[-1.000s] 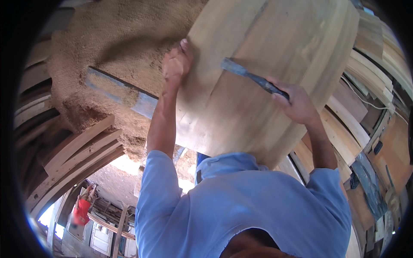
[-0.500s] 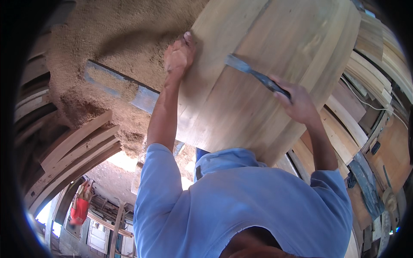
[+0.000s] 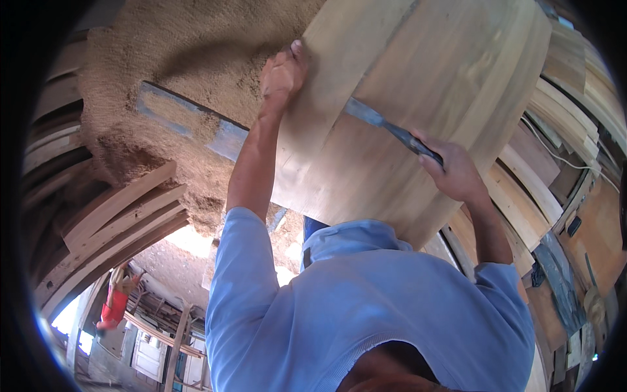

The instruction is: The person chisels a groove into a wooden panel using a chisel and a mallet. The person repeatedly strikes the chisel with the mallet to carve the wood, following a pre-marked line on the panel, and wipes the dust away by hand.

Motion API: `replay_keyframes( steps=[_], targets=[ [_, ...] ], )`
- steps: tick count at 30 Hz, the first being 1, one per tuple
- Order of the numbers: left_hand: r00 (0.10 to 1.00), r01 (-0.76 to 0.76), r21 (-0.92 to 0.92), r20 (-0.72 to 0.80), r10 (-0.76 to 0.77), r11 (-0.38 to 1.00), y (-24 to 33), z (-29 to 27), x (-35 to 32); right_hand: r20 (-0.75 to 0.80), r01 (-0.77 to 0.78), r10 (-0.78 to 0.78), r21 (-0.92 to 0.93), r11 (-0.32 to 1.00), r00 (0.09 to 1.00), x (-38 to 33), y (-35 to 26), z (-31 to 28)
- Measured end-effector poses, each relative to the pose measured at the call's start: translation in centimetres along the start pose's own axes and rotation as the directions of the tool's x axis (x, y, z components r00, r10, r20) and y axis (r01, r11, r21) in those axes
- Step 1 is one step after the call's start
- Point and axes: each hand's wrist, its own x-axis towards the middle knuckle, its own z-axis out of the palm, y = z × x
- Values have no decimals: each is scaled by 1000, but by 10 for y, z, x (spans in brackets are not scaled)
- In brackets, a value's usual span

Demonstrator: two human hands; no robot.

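Well below and left of the left hand [image 3: 285, 73], curved-looking planks [image 3: 117, 206] are lying stacked. Nearer, sawdust-like material [image 3: 140, 46] is spreading along its left side, and a blue-grey strip [image 3: 228, 139] is running from beside the forearm up toward the left. The left hand itself is resting against the left edge of the wooden panel [image 3: 450, 65], its fingers curling and its thumb pointing up along that edge; whether the fingers are gripping underneath, I cannot tell.

Right of and slightly below that hand, the blade of the scraper [image 3: 397, 134] is reaching the dark seam [image 3: 377, 65], or seeming to. The scraper's long axis is slanting up and left from the right hand [image 3: 454, 166], crossing the seam's line nearly square. The right hand is closing around the handle, so it is the nearer one to the tool, while the left is staying apart from the blade with panel surface lying between them. More panel is stretching above the right hand; just beyond its right side, the panel's edge is ending near other planks [image 3: 530, 189].
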Motion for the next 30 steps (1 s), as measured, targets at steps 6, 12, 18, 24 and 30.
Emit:
replay_keyframes(
  steps=[6,12,18,24,30],
  targets=[
    [999,7,16,-40,-6,1000,12,1,1,-12,-57,57,5,998,998,5,-18,24],
    [1000,29,15,-10,-29,999,14,-3,-5,-116,78,-78,2,997,990,-19,18,36],
    [1000,1,43,-18,0,999,14,-7,-3,-20,-15,14,-27,1000,1000,-8,-17,34],
    [1000,19,47,2,-19,999,13,1,4,-123,17,-19,-20,1000,992,-16,-15,65],
    [1000,13,37,15,-14,999,12,-4,4,-175,143,-135,33,989,975,-41,13,69]
  ],
)
